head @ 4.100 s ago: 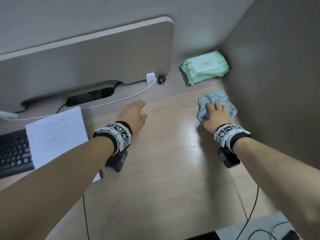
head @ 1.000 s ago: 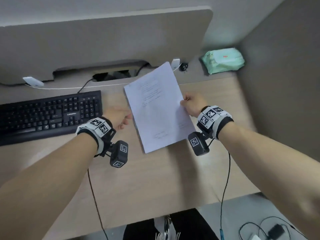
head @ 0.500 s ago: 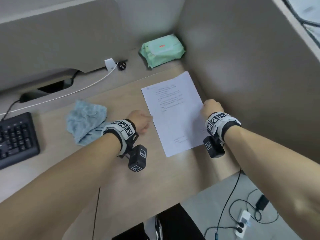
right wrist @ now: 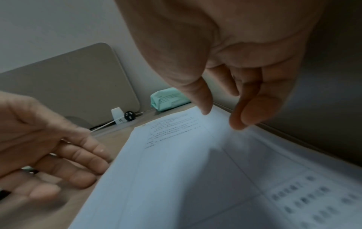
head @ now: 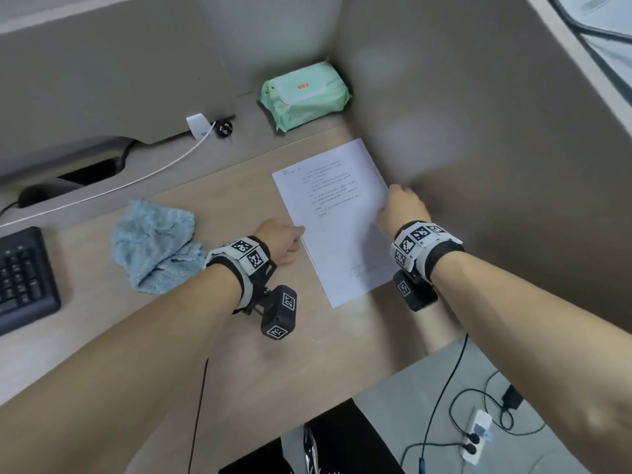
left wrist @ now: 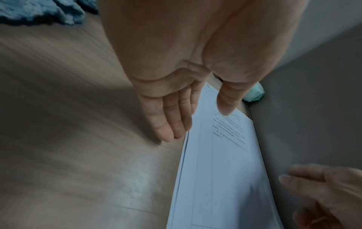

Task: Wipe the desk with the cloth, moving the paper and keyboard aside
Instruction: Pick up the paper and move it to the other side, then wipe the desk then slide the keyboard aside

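The printed white paper [head: 335,220] lies flat on the wooden desk [head: 273,354], its right edge along the side partition. My left hand [head: 284,241] is at the paper's left edge with straight fingers [left wrist: 166,124], holding nothing. My right hand [head: 400,206] hovers over the paper's right edge; in the right wrist view its thumb and loosely curled fingers [right wrist: 252,111] are apart above the sheet [right wrist: 186,170], not pinching it. The crumpled blue-grey cloth [head: 157,244] lies left of my left wrist. The black keyboard [head: 24,278] sits at the far left, cut off by the frame.
A green pack of wipes [head: 304,94] sits in the back right corner. A white cable [head: 136,181] and a black plug [head: 224,129] lie along the back ledge. The grey partition [head: 496,165] walls the right side. A power strip [head: 478,436] and cords lie on the floor.
Both hands carried the paper from mid-desk to the right and laid it beside the partition. Since half a second ago the fingers have loosened off its edges.
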Available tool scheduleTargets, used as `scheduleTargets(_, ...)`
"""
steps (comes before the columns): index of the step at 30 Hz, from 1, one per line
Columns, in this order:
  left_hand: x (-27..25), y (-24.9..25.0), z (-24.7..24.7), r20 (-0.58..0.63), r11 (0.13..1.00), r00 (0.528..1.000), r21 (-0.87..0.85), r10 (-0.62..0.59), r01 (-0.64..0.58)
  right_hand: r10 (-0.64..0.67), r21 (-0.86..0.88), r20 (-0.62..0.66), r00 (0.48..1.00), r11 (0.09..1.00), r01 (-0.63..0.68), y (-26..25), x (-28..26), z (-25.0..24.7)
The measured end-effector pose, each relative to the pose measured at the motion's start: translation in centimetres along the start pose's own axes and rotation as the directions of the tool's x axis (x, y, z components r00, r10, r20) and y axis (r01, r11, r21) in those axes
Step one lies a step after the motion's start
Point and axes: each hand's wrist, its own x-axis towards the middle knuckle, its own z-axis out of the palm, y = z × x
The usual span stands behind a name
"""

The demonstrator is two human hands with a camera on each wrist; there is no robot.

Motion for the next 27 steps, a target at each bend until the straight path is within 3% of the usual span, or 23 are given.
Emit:
scheduleTargets(5,-1.5,-0.6,-4.0,-0.162,0.987,0.977,0.101,0.138,-0.123,-0.157,0.005,0.057,0.986,0.988,0.157,-4.4,-1.4,1.3)
scheduleTargets(9,-3.4,-2.8,-12.7,-0.366,0.973,0.905,0.157,0.216,-0.169,-0.346,0.058,0.144,0.927,0.938,0.341,-11.8,-4.5,4.4)
scheduleTargets(12,-5.0,-5.4,-19.6,-0.509,0.908,0.807,0.411,0.299,-0.077,-0.507,0.101,0.168,0.846,0.862,0.497,-17.4,-7.2,6.7)
scheduleTargets(14,-6.0,-7.7,-23.9,-0.55,0.858,0.776,0.514,0.309,0.022,-0.594,0.124,0.189,0.782,0.804,0.581,-21.2,-8.9,8.7)
scheduleTargets(15,-6.3,-8.9,-25.5,-0.542,0.829,0.783,0.555,0.305,0.061,-0.634,0.122,0.194,0.749,0.773,0.623,-22.7,-9.7,9.5)
scheduleTargets(18,-6.8,-13.1,-30.0,-0.413,0.714,0.874,0.69,0.255,0.118,-0.722,-0.031,0.25,0.645,0.66,0.75,-27.4,-12.0,13.4)
scheduleTargets(20,-6.5,-15.2,-31.5,-0.318,0.626,0.917,0.773,0.241,0.103,-0.731,-0.142,0.301,0.613,0.601,0.787,-29.2,-13.2,15.7)
scheduleTargets(24,-5.7,-17.7,-32.4,-0.184,0.523,0.939,0.853,0.29,0.006,-0.719,-0.187,0.254,0.647,0.62,0.762,-29.6,-12.5,18.0)
scheduleTargets(27,-5.5,-17.8,-32.5,-0.148,0.464,0.93,0.886,0.337,-0.028,-0.63,-0.171,0.132,0.765,0.746,0.644,-28.2,-8.8,16.5)
